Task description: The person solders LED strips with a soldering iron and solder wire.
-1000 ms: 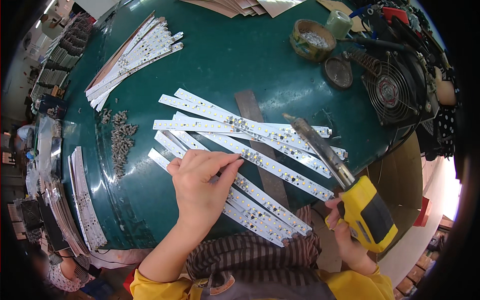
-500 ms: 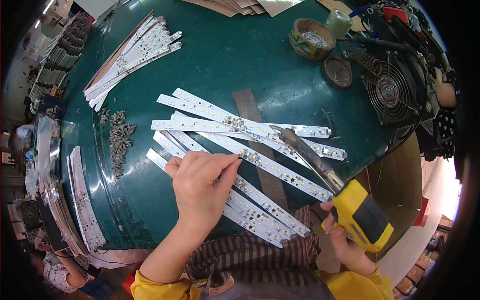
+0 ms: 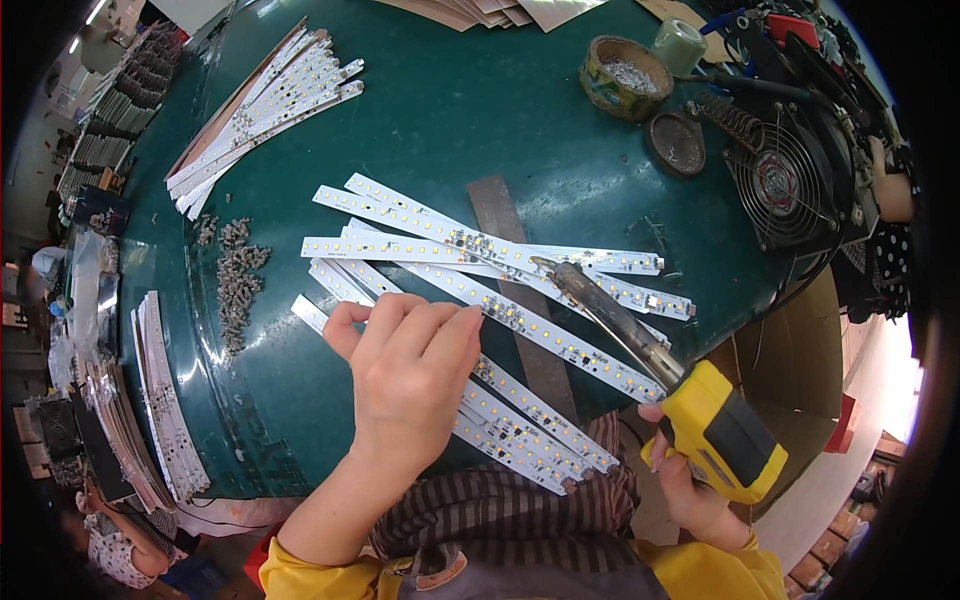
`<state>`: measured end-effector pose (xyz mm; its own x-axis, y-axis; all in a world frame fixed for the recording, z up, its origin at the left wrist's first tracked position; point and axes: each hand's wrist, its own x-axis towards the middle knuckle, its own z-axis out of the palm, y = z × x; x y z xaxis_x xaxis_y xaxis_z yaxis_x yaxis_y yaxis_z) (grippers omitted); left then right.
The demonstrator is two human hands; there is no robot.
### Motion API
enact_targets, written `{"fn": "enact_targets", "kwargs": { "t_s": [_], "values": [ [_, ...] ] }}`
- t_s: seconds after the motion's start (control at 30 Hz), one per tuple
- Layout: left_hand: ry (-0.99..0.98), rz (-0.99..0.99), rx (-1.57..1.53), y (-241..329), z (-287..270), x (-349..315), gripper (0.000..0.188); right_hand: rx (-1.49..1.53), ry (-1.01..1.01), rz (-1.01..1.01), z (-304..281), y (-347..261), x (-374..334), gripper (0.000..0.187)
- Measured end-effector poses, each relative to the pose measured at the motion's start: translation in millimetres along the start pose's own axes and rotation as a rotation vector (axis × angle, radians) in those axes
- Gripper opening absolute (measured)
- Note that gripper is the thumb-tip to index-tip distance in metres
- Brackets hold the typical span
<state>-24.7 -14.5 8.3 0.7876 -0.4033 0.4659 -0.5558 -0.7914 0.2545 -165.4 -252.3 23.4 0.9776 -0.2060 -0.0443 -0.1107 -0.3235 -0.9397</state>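
White LED circuit-board strips (image 3: 545, 332) lie crossed and fanned out in front of me, dotted with small yellow LEDs and parts. Over the near strips, my left hand (image 3: 405, 385) is closed in a pinch, its fingertips by the middle of one strip. Whatever those fingers hold is hidden. My right hand (image 3: 690, 492) grips a yellow and black soldering gun (image 3: 722, 432) at the right. Its long metal barrel points up and left, with the dark tip over the crossing far strips. A flat, rusty metal bar (image 3: 545, 372) runs beneath the strips.
Small grey components (image 3: 238, 285) are heaped on the green table (image 3: 420, 120). More strips (image 3: 265, 115) lie fanned at the far left, others (image 3: 165, 400) nearer. A round tin (image 3: 625, 78), a small dish (image 3: 675, 143) and a fan (image 3: 780, 185) stand at the right. Another person (image 3: 125, 540) is at lower left.
My left hand has turned slightly, its knuckles rising and its fingertips staying near the same strip. The soldering gun's tip has shifted a little left and down.
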Motion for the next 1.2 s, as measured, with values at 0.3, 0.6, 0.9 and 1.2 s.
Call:
{"fn": "enact_targets", "kwargs": {
  "t_s": [0.3,0.6,0.9,1.2],
  "values": [
    [0.019,-0.025,-0.086,-4.6,9.6,-9.1,0.022,-0.103,-0.011,-0.074,0.7,1.9,-0.5,0.023],
    [0.021,-0.279,-0.257,-3.0,6.7,-8.2,0.013,-0.244,-0.090,-0.231,11.2,-3.5,7.5,0.028],
    [0.003,-0.306,-0.290,-3.8,5.4,-8.8,0.009,-0.252,-0.107,-0.232,14.2,-3.3,11.0,0.025],
    [-0.008,-0.333,-0.307,-4.2,5.6,-9.0,0.008,-0.296,-0.064,-0.396,16.8,-14.0,25.2,0.025]
  ]
}}
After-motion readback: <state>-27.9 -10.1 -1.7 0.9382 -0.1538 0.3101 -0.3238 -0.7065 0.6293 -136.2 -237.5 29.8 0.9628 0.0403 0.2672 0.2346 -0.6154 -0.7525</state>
